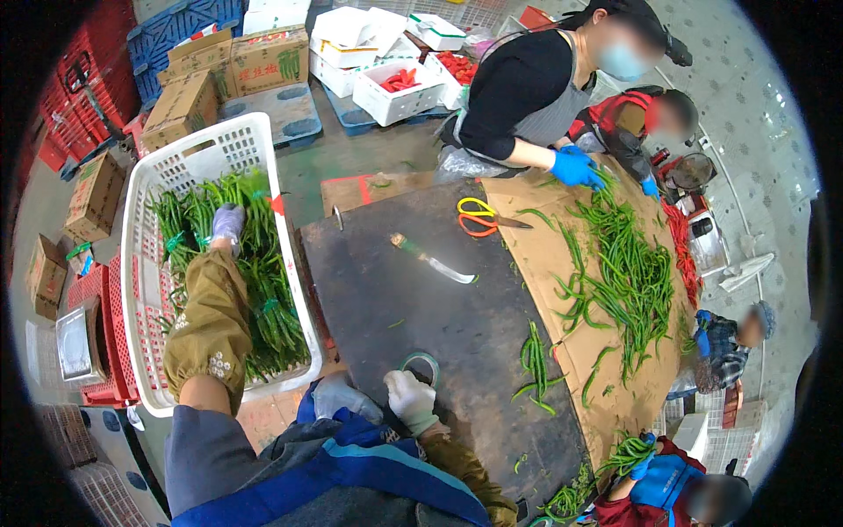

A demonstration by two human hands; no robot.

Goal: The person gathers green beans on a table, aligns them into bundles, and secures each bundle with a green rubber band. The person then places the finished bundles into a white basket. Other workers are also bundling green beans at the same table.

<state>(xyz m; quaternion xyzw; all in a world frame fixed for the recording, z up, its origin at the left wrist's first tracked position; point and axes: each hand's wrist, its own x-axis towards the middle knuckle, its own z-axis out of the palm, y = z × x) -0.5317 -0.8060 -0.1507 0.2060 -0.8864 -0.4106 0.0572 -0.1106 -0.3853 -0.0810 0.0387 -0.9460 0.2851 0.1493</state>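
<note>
My left hand (228,222), in a pale purple-grey glove, reaches into a white plastic crate (299,300). It lies on bundled green chili peppers (267,283), tied with green bands; its fingertips are hidden, so its hold is unclear. My right hand (409,397), in a white glove, is at the near edge of the dark table (421,316). Its fingers are curled over the rim of a green tape roll (431,367). Farther across the table lie a curved knife (451,269) and scissors with yellow and orange handles (479,217). Several loose peppers (535,359) lie to the right.
Loose green peppers (625,290) are heaped on a cardboard sheet (527,257). A masked person (527,99) in blue gloves handles some at the far side; other people stand around the table. Cartons (270,59), white foam boxes (398,92) and red crates (99,329) surround the crate.
</note>
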